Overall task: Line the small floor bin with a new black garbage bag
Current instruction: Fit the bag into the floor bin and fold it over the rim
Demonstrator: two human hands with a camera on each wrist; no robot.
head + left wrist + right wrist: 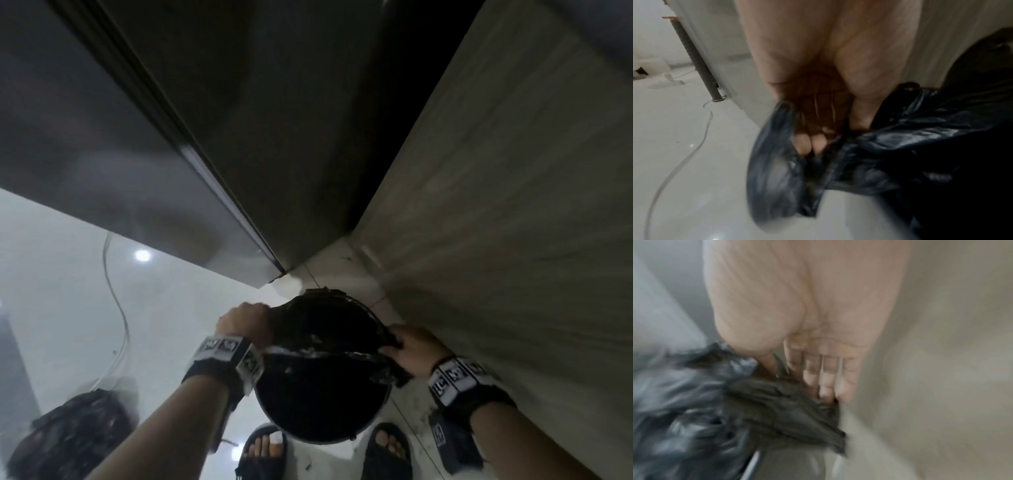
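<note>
A small round black bin (322, 404) stands on the floor just in front of my feet. A black garbage bag (329, 329) hangs open in its mouth. My left hand (245, 320) grips the bag's edge on the left side; in the left wrist view the fingers (809, 144) curl into the black bag (900, 146). My right hand (409, 346) pinches the bag's edge on the right side. In the blurred right wrist view the thumb and fingers (828, 379) hold a bunch of the black bag (777, 402).
A grey appliance (144, 154) stands close on the left and a pale wood-grain cabinet (513, 205) on the right, with the bin in the gap between them. A thin clear hose (118, 308) trails over the white floor. A filled dark bag (72, 438) sits at lower left.
</note>
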